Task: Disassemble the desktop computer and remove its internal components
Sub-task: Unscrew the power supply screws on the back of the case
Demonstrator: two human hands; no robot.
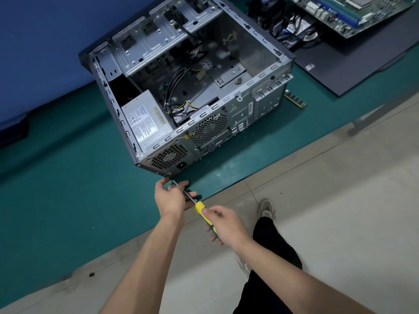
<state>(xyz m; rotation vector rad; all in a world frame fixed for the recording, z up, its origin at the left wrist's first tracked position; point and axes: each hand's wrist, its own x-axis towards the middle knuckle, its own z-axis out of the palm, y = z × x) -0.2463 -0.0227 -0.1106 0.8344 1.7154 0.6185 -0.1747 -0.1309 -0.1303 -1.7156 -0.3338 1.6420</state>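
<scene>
One open computer case (188, 87) on its side on the green tabletop (68, 189), one power supply (145, 118) inside at the rear corner. One motherboard (353, 12) and one side panel (353, 62) well apart, far right; one memory stick (295, 99) just beside the case. One screwdriver (199, 209): right hand (226, 225) grip wrapped round the handle, left hand (172, 196) grip pinching the shaft, tip at the case's lower rear corner.

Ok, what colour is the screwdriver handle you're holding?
Yellow with dark green, seen in the head view: screwdriver handle gripped by the right hand.
</scene>
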